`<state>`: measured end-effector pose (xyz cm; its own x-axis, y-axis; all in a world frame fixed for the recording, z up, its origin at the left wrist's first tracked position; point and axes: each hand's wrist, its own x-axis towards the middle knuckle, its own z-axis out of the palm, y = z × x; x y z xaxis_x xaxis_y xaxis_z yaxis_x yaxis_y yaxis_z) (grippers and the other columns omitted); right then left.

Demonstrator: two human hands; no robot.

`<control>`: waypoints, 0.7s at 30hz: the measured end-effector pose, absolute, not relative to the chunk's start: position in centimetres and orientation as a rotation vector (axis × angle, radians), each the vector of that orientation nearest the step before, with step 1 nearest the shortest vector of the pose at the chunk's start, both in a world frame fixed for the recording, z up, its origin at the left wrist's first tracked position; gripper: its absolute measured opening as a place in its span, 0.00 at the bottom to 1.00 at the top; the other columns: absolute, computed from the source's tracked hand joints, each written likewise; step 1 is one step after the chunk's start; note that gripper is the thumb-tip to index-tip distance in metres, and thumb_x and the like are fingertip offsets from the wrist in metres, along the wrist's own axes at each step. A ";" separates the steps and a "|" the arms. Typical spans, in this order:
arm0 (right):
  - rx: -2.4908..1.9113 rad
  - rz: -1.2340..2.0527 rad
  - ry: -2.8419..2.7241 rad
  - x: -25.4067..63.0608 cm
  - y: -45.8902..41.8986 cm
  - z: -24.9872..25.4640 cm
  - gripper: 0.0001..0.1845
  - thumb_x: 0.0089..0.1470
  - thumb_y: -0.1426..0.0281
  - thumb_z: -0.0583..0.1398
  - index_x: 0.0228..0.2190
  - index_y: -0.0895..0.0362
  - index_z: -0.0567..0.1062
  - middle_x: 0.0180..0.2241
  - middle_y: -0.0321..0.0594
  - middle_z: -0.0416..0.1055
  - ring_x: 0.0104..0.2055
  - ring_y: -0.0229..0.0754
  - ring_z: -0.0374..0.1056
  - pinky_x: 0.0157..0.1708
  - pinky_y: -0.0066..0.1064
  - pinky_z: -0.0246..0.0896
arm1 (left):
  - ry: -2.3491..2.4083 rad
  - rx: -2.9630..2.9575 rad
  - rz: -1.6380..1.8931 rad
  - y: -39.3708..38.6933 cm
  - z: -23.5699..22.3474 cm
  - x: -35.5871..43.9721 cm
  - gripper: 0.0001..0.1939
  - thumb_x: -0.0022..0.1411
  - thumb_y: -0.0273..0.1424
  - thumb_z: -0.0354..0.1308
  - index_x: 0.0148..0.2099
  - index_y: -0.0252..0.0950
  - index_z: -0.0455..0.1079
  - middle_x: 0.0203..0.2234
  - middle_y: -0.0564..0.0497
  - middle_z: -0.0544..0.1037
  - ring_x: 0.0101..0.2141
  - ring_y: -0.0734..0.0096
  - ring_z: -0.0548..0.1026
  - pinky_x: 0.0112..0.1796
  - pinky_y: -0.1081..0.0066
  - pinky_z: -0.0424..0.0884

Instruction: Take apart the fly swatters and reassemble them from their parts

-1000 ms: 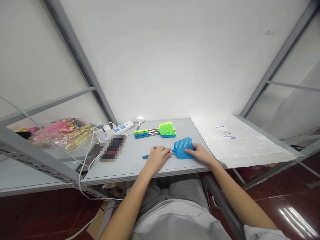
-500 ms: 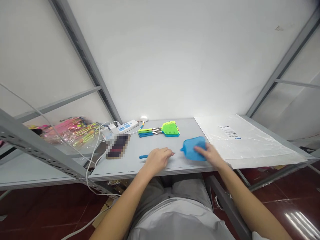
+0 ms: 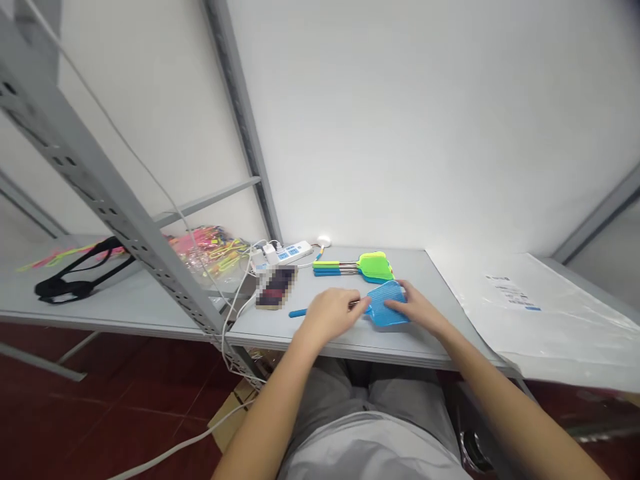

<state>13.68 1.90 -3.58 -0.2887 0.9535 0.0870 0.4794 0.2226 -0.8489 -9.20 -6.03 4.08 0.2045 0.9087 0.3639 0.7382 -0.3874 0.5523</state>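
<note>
A blue fly swatter head (image 3: 386, 308) is between my hands above the grey table. My right hand (image 3: 416, 307) grips its right side, thumb on top. My left hand (image 3: 334, 312) is closed around the metal rod of a blue handle (image 3: 299, 313), whose end sticks out to the left. The rod's tip meets the neck of the head near my left thumb; how far it sits inside is hidden. Behind my hands lies a stack of fly swatters (image 3: 376, 267), a green one on top, with green and blue handles pointing left.
A white plastic sheet (image 3: 480, 293) with a label covers the table's right side. At left are a blurred-out flat object (image 3: 277, 288), a power strip (image 3: 295, 253) with plugs and white cables, and a metal post (image 3: 125, 233). Bagged colourful items (image 3: 210, 250) lie beyond the post.
My right hand has brought the swatter head left against the rod's tip; before, a gap lay between them. The view has turned left.
</note>
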 end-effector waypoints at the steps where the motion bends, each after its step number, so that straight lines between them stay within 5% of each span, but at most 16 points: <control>1: -1.307 0.935 -1.949 11.9 2.6 -3.8 0.37 0.50 0.57 0.63 0.57 0.58 0.61 0.37 0.41 0.76 0.35 0.47 0.73 0.32 0.37 0.71 | 1.543 2.180 1.012 -6.2 4.2 -8.7 0.21 0.62 0.43 0.54 0.20 0.39 0.62 0.16 0.53 0.66 0.20 0.70 0.62 0.25 0.69 0.51; 7: -1.220 0.538 -2.239 4.3 3.7 -4.2 0.29 0.56 0.65 0.58 0.58 0.58 0.64 0.56 0.54 0.63 0.57 0.62 0.59 0.53 0.52 0.56 | 1.349 1.809 1.476 -9.5 3.5 -8.8 0.21 0.63 0.38 0.50 0.19 0.38 0.54 0.15 0.55 0.57 0.20 0.73 0.57 0.24 0.69 0.52; 12: -1.142 0.394 -2.435 1.3 2.3 -5.1 0.26 0.62 0.54 0.52 0.55 0.55 0.68 0.57 0.57 0.63 0.59 0.65 0.57 0.55 0.60 0.50 | 1.158 1.193 1.932 -11.2 0.8 -12.8 0.25 0.70 0.43 0.28 0.23 0.40 0.49 0.16 0.58 0.46 0.16 0.75 0.46 0.19 0.71 0.51; 16: -0.979 0.426 -2.645 -0.5 1.8 -5.7 0.27 0.60 0.51 0.54 0.52 0.56 0.70 0.61 0.56 0.60 0.63 0.62 0.54 0.58 0.58 0.50 | 0.651 0.481 2.158 -10.4 -0.8 -16.2 0.23 0.68 0.45 0.41 0.22 0.39 0.52 0.15 0.60 0.45 0.14 0.77 0.43 0.17 0.73 0.49; 21: -0.709 0.502 -2.879 -2.9 3.3 -5.0 0.27 0.60 0.62 0.55 0.59 0.54 0.64 0.67 0.47 0.50 0.70 0.55 0.40 0.64 0.58 0.38 | 0.533 0.262 2.223 -9.4 -2.4 -17.6 0.24 0.69 0.45 0.43 0.23 0.38 0.53 0.16 0.59 0.45 0.15 0.77 0.43 0.17 0.73 0.48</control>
